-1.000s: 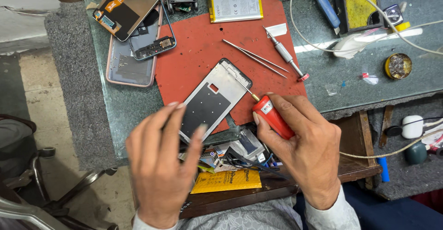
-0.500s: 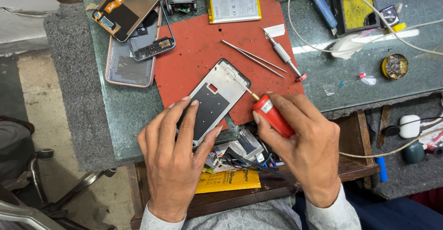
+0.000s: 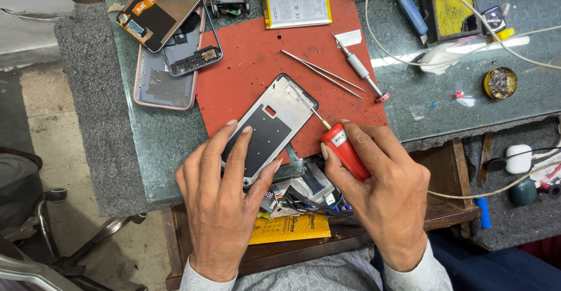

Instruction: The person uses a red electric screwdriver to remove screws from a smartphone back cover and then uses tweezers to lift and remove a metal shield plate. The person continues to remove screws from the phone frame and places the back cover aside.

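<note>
The left hand (image 3: 225, 200) lies flat, fingers spread, pressing down on the phone frame (image 3: 266, 128), which rests at the near edge of the red mat (image 3: 257, 51) on the table (image 3: 163, 145). The right hand (image 3: 385, 191) is clamped around a red-handled screwdriver (image 3: 342, 148), its tip touching the frame's right edge. Tweezers (image 3: 321, 73) lie well apart on the mat.

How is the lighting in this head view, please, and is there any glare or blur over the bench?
Head view: soft, even light, with only faint shadows under the left hand and right hand. A bright glare streak lies on the glass top to the right of the red mat. The frame and screwdriver look sharp; no motion blur shows.
</note>
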